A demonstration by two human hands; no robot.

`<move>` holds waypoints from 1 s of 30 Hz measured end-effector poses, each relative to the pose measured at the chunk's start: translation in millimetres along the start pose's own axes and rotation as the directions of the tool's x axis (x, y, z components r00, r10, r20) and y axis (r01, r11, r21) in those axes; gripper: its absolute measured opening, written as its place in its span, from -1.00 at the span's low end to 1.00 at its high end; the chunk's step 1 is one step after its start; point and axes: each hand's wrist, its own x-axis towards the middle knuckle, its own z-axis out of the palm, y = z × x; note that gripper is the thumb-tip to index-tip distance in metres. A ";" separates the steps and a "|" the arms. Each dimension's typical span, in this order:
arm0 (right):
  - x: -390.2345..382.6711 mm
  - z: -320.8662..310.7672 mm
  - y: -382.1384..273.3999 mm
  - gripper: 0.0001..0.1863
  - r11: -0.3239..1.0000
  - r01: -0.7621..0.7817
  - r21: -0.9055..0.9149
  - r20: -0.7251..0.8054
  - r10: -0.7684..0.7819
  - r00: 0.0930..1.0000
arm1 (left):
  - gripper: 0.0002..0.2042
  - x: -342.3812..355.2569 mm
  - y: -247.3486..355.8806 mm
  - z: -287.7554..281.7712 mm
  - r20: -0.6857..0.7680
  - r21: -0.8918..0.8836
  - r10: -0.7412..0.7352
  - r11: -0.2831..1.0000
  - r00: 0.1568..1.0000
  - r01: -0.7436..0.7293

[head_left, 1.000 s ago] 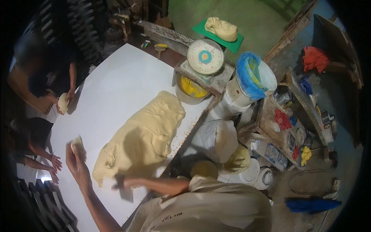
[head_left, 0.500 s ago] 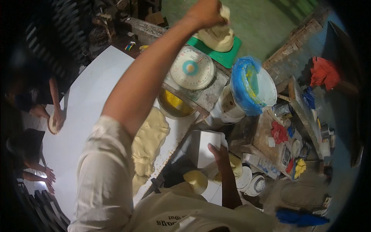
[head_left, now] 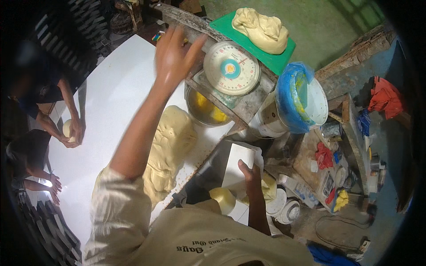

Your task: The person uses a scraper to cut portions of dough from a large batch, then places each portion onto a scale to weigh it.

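My left hand [head_left: 171,57] is raised over the table's far edge, left of the scale, its fingers spread and holding nothing. A pale lump of dough [head_left: 262,33] rests on the green tray [head_left: 217,25] of a round-dial weighing scale [head_left: 231,68]. My right hand [head_left: 252,173] grips a white, flat, rectangular dough scraper [head_left: 235,164] beside the table's near right edge. A large, soft mass of dough [head_left: 166,146] lies on the white table [head_left: 115,93], partly hidden behind my left forearm.
A metal bowl with yellow contents [head_left: 191,99] stands below the scale. Right of it is a white bucket [head_left: 317,97] with a blue plastic liner. Across the table, a co-worker's hands [head_left: 73,133] hold a dough ball; another person's hands [head_left: 54,184] are nearby. Cluttered shelves [head_left: 306,159] stand right.
My left hand has let go of the dough on the scale's tray and moved left and nearer, with its fingers opening. My right hand keeps the scraper.
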 end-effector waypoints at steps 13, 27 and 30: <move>90.3 133.3 88.7 -0.62 0.967 0.249 -0.057 0.141 -0.239 0.961 | -0.71 -273.2 -62.7 -90.5 0.645 0.576 -0.588 0.794 0.487 0.196; 94.5 308.2 97.8 -0.51 0.966 0.249 0.068 0.557 -0.244 0.794 | -0.76 -240.9 -71.8 -164.4 0.785 0.162 -0.387 0.882 0.483 0.442; 68.1 309.5 62.8 -0.51 0.999 0.044 -0.012 0.797 -0.017 0.603 | -0.78 -236.0 -80.5 -195.8 0.743 0.156 -0.478 0.804 0.468 0.574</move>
